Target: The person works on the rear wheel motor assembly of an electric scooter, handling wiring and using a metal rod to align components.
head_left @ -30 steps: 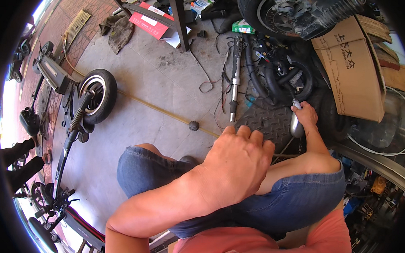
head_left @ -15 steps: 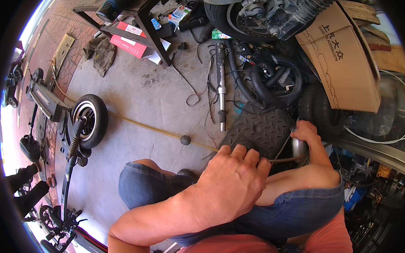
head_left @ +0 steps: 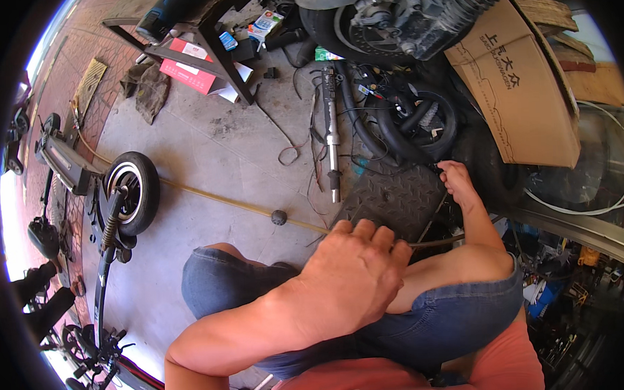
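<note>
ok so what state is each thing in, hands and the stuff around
left hand: fingers curled, palm hidden, grip unclear
right hand: fingers curled, grip unclear
yellow hose: stretched out, partly hidden
diamond-patterned mat: lying flat, partly covered
black tubing: looped, heaped
silver-and-black rod: lying down
scooter wheel: mounted
cardboard box: tilted
cloth: crumpled

Scooter repair workshop, seemingly: scooter (head_left: 103,292), tyred wheel (head_left: 320,30), coil shock absorber (head_left: 467,14), black tubing (head_left: 354,114) on floor (head_left: 207,150).
</note>
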Tool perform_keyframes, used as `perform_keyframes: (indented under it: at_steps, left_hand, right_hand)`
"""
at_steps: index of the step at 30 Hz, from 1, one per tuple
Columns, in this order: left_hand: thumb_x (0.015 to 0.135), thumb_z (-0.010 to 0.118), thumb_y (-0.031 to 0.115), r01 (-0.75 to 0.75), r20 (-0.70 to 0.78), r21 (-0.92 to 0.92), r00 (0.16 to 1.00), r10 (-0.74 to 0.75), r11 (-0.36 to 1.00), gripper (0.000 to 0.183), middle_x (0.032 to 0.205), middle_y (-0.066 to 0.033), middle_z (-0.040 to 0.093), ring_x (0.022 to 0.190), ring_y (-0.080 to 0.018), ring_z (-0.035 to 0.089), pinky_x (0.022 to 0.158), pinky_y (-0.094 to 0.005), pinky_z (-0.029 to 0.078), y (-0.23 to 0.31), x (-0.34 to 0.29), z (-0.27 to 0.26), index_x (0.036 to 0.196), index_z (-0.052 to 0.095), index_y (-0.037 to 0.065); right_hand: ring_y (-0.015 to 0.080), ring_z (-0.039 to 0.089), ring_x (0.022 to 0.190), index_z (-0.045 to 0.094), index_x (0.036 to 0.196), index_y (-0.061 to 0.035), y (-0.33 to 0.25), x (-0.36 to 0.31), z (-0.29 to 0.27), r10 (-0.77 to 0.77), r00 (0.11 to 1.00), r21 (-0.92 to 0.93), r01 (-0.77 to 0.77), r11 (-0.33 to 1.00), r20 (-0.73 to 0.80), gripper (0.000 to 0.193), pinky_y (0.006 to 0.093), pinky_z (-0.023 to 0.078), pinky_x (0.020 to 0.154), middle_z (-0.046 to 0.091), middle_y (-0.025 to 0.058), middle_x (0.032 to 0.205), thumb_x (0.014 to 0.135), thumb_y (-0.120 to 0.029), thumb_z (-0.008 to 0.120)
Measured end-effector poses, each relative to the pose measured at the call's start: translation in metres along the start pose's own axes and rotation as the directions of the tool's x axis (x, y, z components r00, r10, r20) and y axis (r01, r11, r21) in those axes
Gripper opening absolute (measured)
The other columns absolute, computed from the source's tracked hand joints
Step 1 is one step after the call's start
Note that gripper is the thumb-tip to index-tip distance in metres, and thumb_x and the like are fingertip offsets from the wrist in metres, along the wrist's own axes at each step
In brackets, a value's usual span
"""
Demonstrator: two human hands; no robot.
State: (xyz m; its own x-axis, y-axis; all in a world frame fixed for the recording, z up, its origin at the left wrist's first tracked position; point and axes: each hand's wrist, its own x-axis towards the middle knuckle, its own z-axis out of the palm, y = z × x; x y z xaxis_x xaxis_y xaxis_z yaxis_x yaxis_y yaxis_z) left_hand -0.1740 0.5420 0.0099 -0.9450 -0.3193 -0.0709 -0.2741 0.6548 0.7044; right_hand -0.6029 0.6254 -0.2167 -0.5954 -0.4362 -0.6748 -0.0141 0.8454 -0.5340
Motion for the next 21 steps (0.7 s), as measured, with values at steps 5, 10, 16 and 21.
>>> perform_keyframes:
  at_steps: [5,10,16,21]
  left_hand:
    - [0.087,0.077,0.028,0.071,-0.014,-0.007,0.997,-0.071,0.997,0.043,0.099,-0.0126,0.066,0.095,-0.0315,0.067,0.082,-0.0427,0.053,-0.007,-0.008,-0.004,0.118,0.067,0.001]
    - [0.086,0.077,0.028,0.102,-0.012,0.012,0.995,-0.102,0.995,0.043,0.099,-0.0125,0.066,0.095,-0.0317,0.067,0.082,-0.0431,0.053,-0.010,-0.011,-0.006,0.118,0.067,0.001]
    - [0.084,0.079,0.027,0.097,-0.011,-0.035,0.995,-0.097,0.995,0.046,0.099,-0.0126,0.067,0.095,-0.0324,0.066,0.083,-0.0436,0.053,-0.017,-0.011,-0.008,0.120,0.067,0.000]
    - [0.082,0.081,0.025,0.109,0.013,-0.049,0.994,-0.109,0.993,0.047,0.100,-0.0131,0.068,0.095,-0.0333,0.066,0.083,-0.0434,0.053,-0.018,-0.004,-0.006,0.120,0.067,0.000]
  right_hand:
    - [0.0080,0.034,0.043,0.063,0.091,-0.0130,-0.007,0.012,0.015,0.194,0.978,0.044,-0.191,0.981,-0.073,0.027,0.0285,0.022,0.040,0.057,-0.0009,0.069,0.097,-0.038,0.071]
    - [0.0067,0.031,0.042,0.061,0.096,-0.0092,-0.001,0.021,0.019,0.175,0.985,0.159,-0.171,0.972,-0.012,0.033,0.0276,0.020,0.041,0.057,-0.0001,0.069,0.095,-0.039,0.074]
    - [0.0073,0.033,0.043,0.059,0.092,-0.0098,-0.006,0.040,0.019,0.205,0.978,0.252,-0.207,0.946,0.031,0.039,0.0261,0.023,0.041,0.059,0.0007,0.071,0.093,-0.046,0.075]
    - [0.0061,0.032,0.041,0.066,0.100,-0.0117,-0.051,0.047,0.043,0.079,0.997,0.317,-0.077,0.945,0.006,0.033,0.0262,0.022,0.037,0.070,0.0050,0.075,0.093,-0.042,0.076]
